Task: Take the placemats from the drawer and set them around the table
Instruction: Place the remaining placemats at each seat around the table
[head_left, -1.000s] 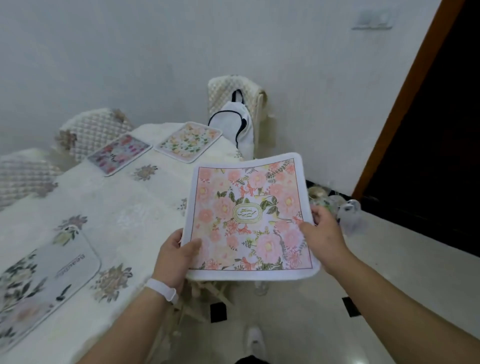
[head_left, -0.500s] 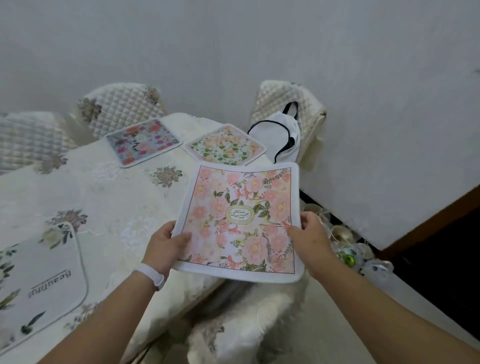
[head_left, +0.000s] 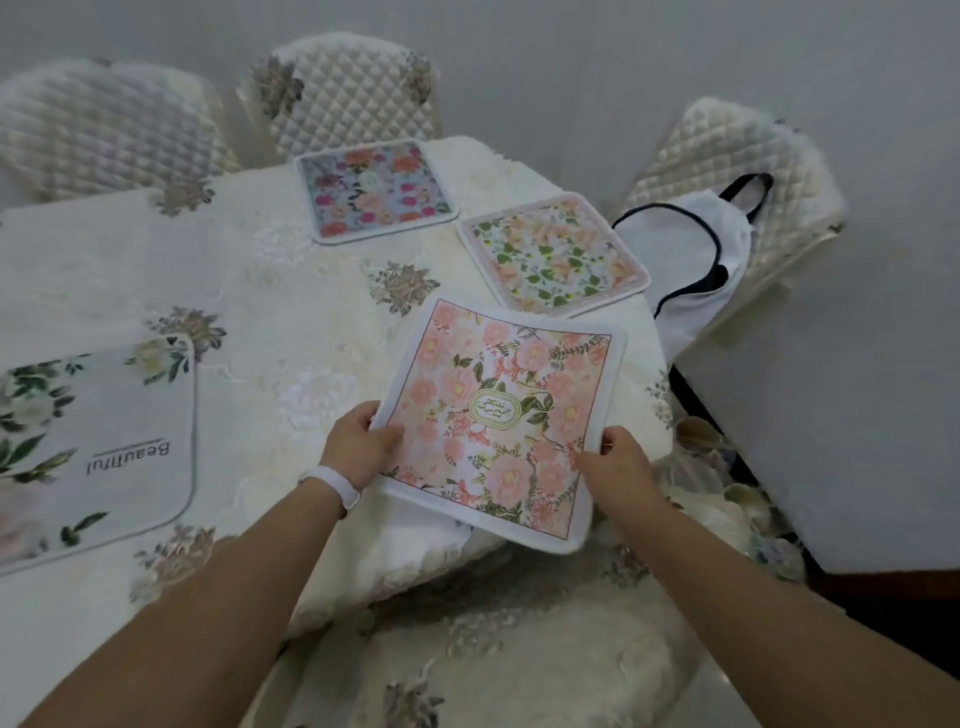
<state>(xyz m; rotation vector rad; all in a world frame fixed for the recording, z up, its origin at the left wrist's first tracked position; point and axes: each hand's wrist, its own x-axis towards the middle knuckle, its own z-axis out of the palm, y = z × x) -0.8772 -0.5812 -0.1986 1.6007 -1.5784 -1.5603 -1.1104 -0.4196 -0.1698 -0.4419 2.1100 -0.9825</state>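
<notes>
I hold a pink floral placemat (head_left: 498, 415) with a white border in both hands, low over the near right corner of the table (head_left: 291, 322); its near edge overhangs the table's edge. My left hand (head_left: 361, 447) grips its left edge, my right hand (head_left: 613, 467) its right edge. Three other placemats lie on the cream tablecloth: a blue-pink one (head_left: 374, 189) at the far side, a green-peach one (head_left: 553, 254) at the far right corner, and a white one with green leaves (head_left: 88, 447) at the left.
Quilted cream chairs stand around the table: two at the far side (head_left: 348, 98), one at the right (head_left: 727, 156) with a white bag (head_left: 685, 260) hanging on it, and one just below my arms (head_left: 498, 649). A white wall is to the right, with clutter on the floor (head_left: 727, 499).
I have turned left toward the table and brought the pink placemat down over its near right corner. Both hands keep their grip.
</notes>
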